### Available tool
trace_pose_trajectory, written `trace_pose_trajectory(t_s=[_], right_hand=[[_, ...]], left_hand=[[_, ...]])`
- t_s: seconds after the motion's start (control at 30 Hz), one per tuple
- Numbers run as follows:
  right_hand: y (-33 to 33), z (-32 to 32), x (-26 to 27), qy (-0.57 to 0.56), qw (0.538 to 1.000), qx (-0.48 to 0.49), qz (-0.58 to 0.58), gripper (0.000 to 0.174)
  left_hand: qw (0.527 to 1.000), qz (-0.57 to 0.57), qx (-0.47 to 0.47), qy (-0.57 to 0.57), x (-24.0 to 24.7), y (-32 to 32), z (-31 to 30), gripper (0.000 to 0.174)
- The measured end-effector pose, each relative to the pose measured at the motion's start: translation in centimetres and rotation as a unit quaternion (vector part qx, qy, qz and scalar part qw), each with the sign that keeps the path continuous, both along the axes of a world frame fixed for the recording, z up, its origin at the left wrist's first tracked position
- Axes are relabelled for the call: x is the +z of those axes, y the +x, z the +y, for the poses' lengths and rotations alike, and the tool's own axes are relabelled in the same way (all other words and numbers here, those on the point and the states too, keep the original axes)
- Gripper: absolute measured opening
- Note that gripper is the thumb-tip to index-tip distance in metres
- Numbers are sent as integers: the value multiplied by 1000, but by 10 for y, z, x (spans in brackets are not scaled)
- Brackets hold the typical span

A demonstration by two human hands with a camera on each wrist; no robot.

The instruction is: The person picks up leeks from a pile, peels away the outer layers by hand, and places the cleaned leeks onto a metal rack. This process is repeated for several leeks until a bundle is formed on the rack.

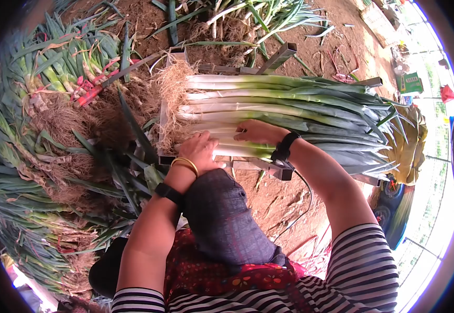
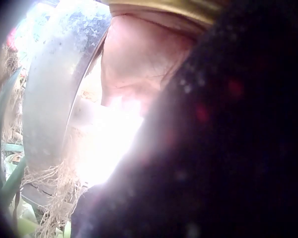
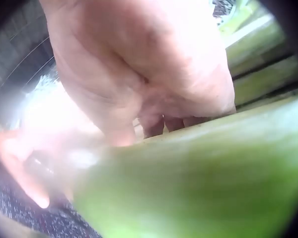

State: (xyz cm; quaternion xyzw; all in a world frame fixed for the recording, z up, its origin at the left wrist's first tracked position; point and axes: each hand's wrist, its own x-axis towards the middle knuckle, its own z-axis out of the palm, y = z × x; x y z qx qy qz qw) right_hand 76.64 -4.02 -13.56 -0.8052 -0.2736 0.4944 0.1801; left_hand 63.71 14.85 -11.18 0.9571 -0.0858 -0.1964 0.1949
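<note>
In the head view, a row of leeks [image 1: 300,98] lies side by side on a metal frame [image 1: 276,60] at the centre, pale ends and dry roots [image 1: 175,88] toward the left, green leaves toward the right. The left hand [image 1: 199,150], with a gold bangle [image 1: 186,163] at its wrist, rests on the white ends at the row's lower left, fingers over the stalks and thumb held apart. Just to its right, the right hand [image 1: 260,131] grips the row's lower edge, fingers bent down onto a stalk. A dark-clad knee [image 1: 214,208] sits below the two hands. More leeks lie in a heap [image 1: 28,208] along the left side, and a blade with a red handle [image 1: 89,97] lies at upper left; others lie on brown soil [image 1: 289,208] at the top.

In the left wrist view, the heel of the left hand shows beneath the bangle at the top, beside a curved grey metal surface. Roots hang at lower left; glare and shadow hide the fingers.

In the right wrist view, the right hand pinches a large blurred leek between thumb and fingers, more stalks showing at upper right. The left hand appears, partly washed out, at lower left.
</note>
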Motion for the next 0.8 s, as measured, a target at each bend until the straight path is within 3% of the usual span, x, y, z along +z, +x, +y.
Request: trace_pose_trajectory(t_s=[0.03,0.1,0.2,0.33,0.43,0.5,0.53,0.67,0.73,0.77,0.8], right_hand=[[-3,1,2,1,1000,1,0,36],[-13,3,8,-2,989,30,-146,34],[-15,11,22,-37,975,53,-214,34],[-16,10,25,-11,970,35,-239,33],[-12,2,24,-27,982,36,-182,37],[-6,-13,12,66,961,155,-217,44],[-7,-20,15,66,954,182,-227,58],[-13,-22,39,35,939,191,-285,68],[-13,-28,31,47,942,163,-291,58],[-13,-24,33,-5,950,154,-271,50],[-10,-32,15,18,949,144,-279,34]], left_hand=[[1000,10,4,2,1,0,-1,64],[1000,29,12,2,0,1,-1,63],[998,58,22,3,-1,5,-4,63],[996,81,-1,40,-15,14,-6,73],[995,100,16,28,-28,10,-6,81],[998,58,14,28,-29,10,-6,80],[998,56,11,29,-30,10,-6,80],[998,63,-7,23,-27,10,-4,83],[997,76,-14,26,-26,11,-3,85],[998,57,-8,23,-29,8,-4,86],[999,49,-3,17,-29,6,-4,86]])
